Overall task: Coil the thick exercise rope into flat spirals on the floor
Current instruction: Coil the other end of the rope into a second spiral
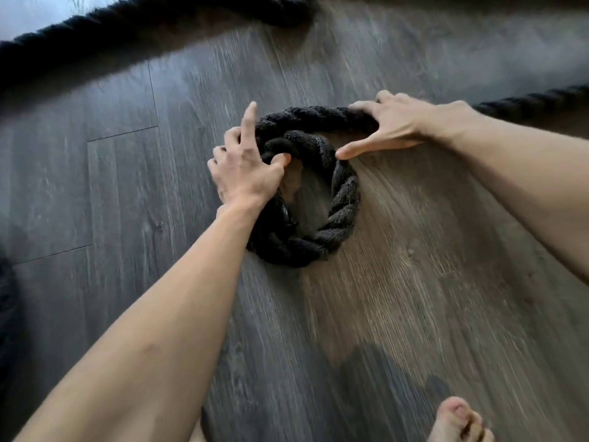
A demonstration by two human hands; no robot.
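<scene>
Rope (526, 103) lay on the floor (414, 282), its end turned into one small coil (344, 199) of roughly a turn and a bit, with a hole open in the middle. Left hand (245, 170) sat on the coil's left side: thumb and curled fingers pinched the inner end against the outer turn, index finger stuck straight out. Right hand (395, 126) was at the coil's upper right, where the rope fed in: fingers curled over the top of the rope, thumb spread wide, its tip touching the inner turn. A loose run (95, 36) curved well beyond the coil's far side, and a bare foot (459, 422) was well to its near side. Frame was motion-blurred.

Risks, as a judgement:
- The rope looked thick and stiff, so if the left pinch eased, the end would likely spring out and the centre would widen.
- The centre gap was loose, so the spiral could end up slack.
- A hard pull by the right hand could drag the whole coil, or lift the new turn onto the inner one so it was not flat.
- Twist in the feed could kink.
</scene>
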